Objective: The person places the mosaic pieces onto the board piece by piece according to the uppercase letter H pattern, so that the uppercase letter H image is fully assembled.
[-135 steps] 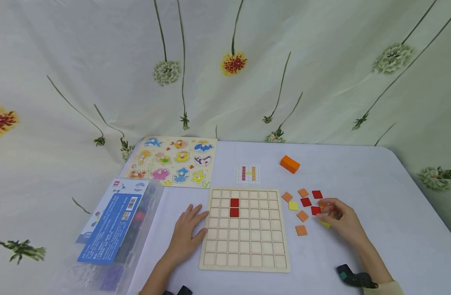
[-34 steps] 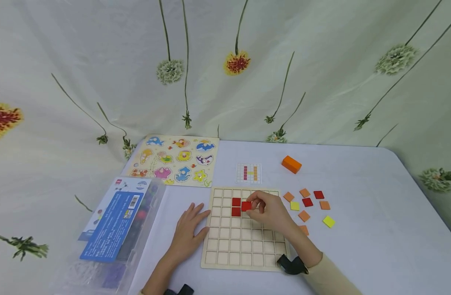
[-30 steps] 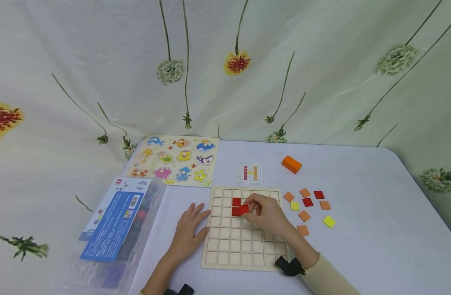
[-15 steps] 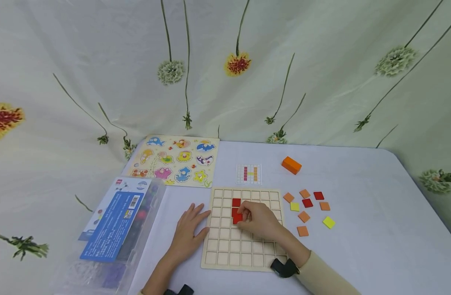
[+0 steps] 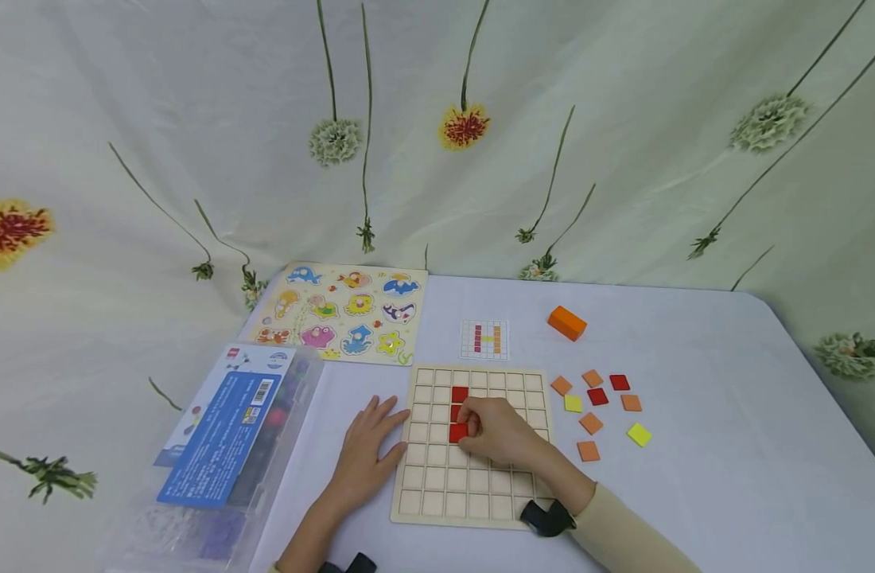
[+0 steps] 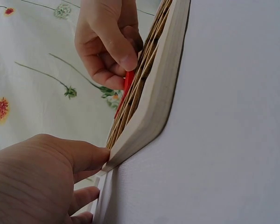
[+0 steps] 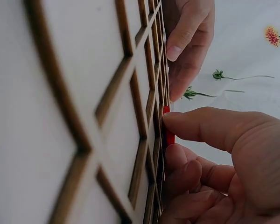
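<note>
My right hand point(image 5: 500, 431) pinches a red square tile point(image 5: 458, 433) between thumb and fingers, at the fourth row of the wooden grid board point(image 5: 423, 477). Directly above it, two red tiles point(image 5: 460, 394) lie in the same column, the lower one partly covered by my fingers. The right wrist view shows the held tile point(image 7: 170, 137) at the grid's surface, thumb on its near side. My left hand point(image 5: 366, 450) lies flat beside the board, fingers spread, with index fingertip and thumb tip at its left edge. In the left wrist view that thumb touches the board's rim point(image 6: 144, 112).
Loose orange, yellow point(image 5: 639, 434) and red tiles point(image 5: 620, 383) are scattered right of the board. Behind it lie a printed pattern card point(image 5: 484, 340) and an orange block point(image 5: 567, 323). A sea-animal puzzle point(image 5: 340, 310) and a clear plastic case point(image 5: 280, 446) occupy the left side.
My right hand has taken a red tile from the loose ones, carried it left over the board and brought it down below the two red tiles. My left hand has stayed put.
</note>
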Available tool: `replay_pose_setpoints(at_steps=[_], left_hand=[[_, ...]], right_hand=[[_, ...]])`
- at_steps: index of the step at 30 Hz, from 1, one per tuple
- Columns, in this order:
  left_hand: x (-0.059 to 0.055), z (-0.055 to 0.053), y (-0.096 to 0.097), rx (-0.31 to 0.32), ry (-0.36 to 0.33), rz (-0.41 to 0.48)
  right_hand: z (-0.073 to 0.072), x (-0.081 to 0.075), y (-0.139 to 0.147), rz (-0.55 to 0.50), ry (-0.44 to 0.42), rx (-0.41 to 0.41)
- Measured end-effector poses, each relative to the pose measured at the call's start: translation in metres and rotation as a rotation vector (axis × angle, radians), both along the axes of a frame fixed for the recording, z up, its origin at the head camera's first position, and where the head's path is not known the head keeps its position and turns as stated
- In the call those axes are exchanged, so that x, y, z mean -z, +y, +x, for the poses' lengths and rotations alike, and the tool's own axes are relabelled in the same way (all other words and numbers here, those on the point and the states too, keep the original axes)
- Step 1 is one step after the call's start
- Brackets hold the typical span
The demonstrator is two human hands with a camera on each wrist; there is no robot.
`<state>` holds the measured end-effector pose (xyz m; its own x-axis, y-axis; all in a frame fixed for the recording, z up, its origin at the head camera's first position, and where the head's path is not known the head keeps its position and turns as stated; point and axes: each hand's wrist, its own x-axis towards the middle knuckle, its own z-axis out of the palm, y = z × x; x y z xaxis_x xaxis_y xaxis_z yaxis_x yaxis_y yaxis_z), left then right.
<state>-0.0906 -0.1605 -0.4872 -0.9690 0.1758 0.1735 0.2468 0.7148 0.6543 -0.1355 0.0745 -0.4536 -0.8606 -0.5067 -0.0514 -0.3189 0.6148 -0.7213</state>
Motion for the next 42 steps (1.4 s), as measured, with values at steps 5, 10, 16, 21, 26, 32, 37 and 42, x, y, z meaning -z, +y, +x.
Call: replay_pose_setpoints(at_steps=[5,10,16,21,26,32,37,42], left_hand=[[0.001,-0.001,0.0,-0.001,-0.003,-0.009],[0.001,-0.001,0.0,0.0,0.006,-0.013],[0.0,-0.001,0.0,-0.003,0.003,-0.021],[0.0,-0.001,0.0,-0.003,0.0,-0.021],[-0.001,0.0,0.0,0.003,0.001,-0.014],[0.0,-0.001,-0.001,0.001,0.004,-0.018],[0.002,-0.002,-0.001,0.005,0.001,-0.018],[0.004,-0.002,-0.002,0.003,-0.004,-0.012]], right_hand=[[0.0,0.0,-0.001,-0.007,-0.009,-0.003],[0.0,0.0,0.0,-0.007,-0.003,0.005],[0.004,-0.007,0.008,-0.005,-0.007,0.022],[0.007,-0.016,0.027,-0.025,0.013,0.022],[0.009,-0.029,0.061,-0.109,0.063,0.03],[0.008,-0.041,0.108,-0.146,0.186,0.179],[0.005,-0.042,0.144,-0.15,0.289,0.324],[0.001,-0.037,0.167,-0.133,0.316,0.432]])
